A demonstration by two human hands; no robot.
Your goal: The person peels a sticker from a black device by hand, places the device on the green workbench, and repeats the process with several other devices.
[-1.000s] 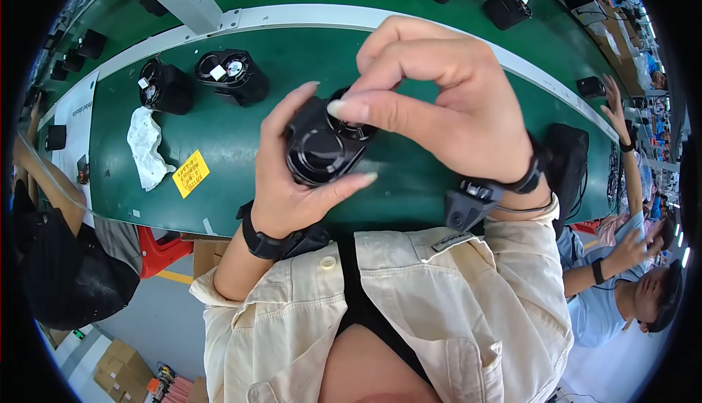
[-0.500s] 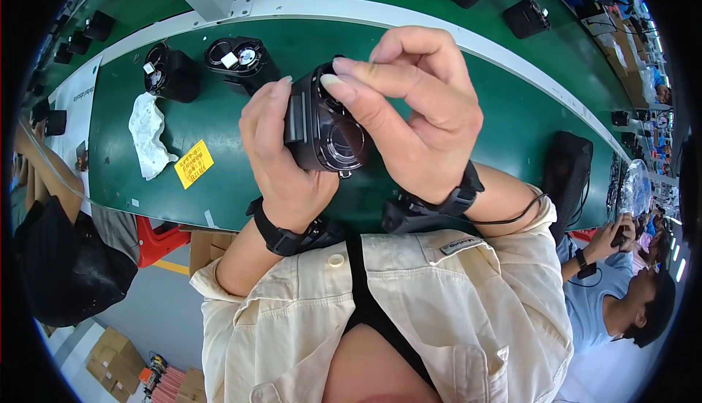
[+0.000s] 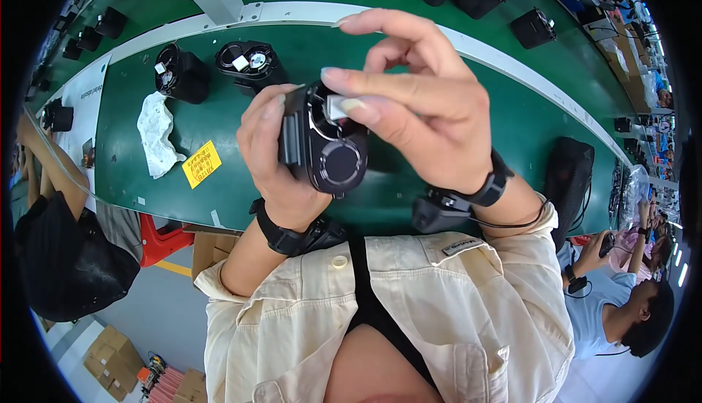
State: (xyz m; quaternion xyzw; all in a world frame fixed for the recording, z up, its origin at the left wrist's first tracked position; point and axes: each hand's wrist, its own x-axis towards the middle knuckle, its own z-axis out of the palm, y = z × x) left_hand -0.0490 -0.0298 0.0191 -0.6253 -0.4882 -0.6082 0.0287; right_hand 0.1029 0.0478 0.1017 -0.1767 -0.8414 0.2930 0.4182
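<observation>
My left hand (image 3: 274, 158) is wrapped round a black oval-ended device housing (image 3: 340, 165) and holds it tilted above the green table, its end with two round openings facing up. At the far opening, my right hand (image 3: 424, 114) pinches a small white square piece (image 3: 336, 107) between thumb and index finger, the other fingers raised and curled. A thin wire loop shows just below this piece. Beyond my left hand, two similar black housings, one upright (image 3: 252, 66) and one further left (image 3: 186, 77), stand on the table, each with a white piece at its top.
A crumpled white sheet (image 3: 156, 136) and a yellow printed note (image 3: 201, 164) lie at left. A black mesh pouch (image 3: 569, 183) is at right. Behind a white rail (image 3: 307, 12) stand several more black housings. People sit at both sides, near a red stool (image 3: 162, 240).
My right hand has drawn slightly back from the housing's top, and the white piece now shows in its pinch. The housing has turned a little, its openings showing more plainly.
</observation>
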